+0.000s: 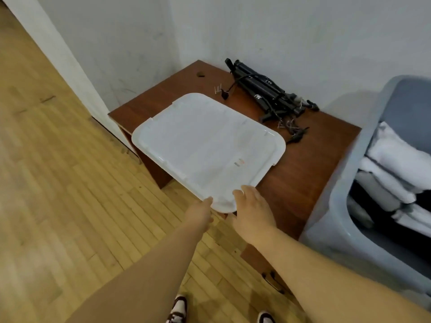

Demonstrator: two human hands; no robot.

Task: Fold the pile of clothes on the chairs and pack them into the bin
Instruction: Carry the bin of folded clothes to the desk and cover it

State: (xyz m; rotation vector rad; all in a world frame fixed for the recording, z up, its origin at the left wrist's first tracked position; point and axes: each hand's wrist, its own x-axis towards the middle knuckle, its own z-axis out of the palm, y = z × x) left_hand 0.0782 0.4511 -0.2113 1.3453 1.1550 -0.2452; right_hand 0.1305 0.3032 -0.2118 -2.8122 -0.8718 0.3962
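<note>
Wood parquet floor (58, 183) fills the whole left side, with a pair of brown-and-white sneakers (178, 308) poking in at the bottom. The left hand (200, 213) is at the near corner of a white plastic bin lid (205, 141). Its thumb touches the rim and the other fingers are hidden, so I can't tell if they're curled. The lid lies flat on a reddish-brown desk (303, 173), near corner hanging past the edge. The right hand (254, 208) rests palm-down on that same corner, fingers fairly straight and close together. A folded black tripod (263, 92) with tangled cables sits at the back of the desk. At far right is the grey bin (326, 220), uncovered, with folded clothes (391, 159) in white, grey and black packed inside.
</note>
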